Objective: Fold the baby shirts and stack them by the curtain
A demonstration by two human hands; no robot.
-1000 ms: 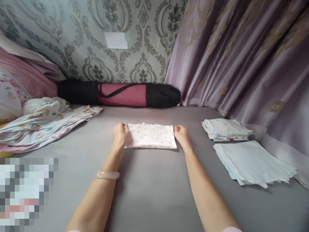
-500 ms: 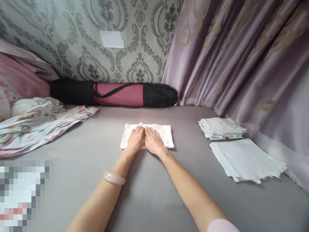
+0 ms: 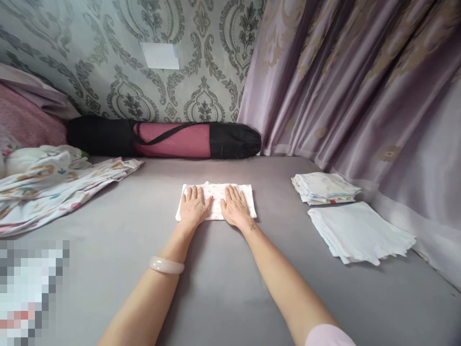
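A small folded white cloth with a faint pink print [image 3: 215,192] lies on the grey bed sheet [image 3: 223,269] ahead of me. My left hand [image 3: 193,206] lies flat on its left half, fingers stretched out. My right hand [image 3: 236,206] lies flat on its right half, fingers spread. A narrow strip of cloth shows between the two hands. A pale bangle [image 3: 166,265] circles my left wrist.
A pile of unfolded printed cloth [image 3: 54,182] lies at the left. A rolled pink mat in a black bag [image 3: 165,139] rests against the wall. At the right are a small folded stack [image 3: 324,187] and a larger pale folded stack [image 3: 358,231], beside a mauve curtain [image 3: 360,96].
A second ago my hands pinched the cloth's two side edges. They came together flat at its middle, and now have slid a little apart over it.
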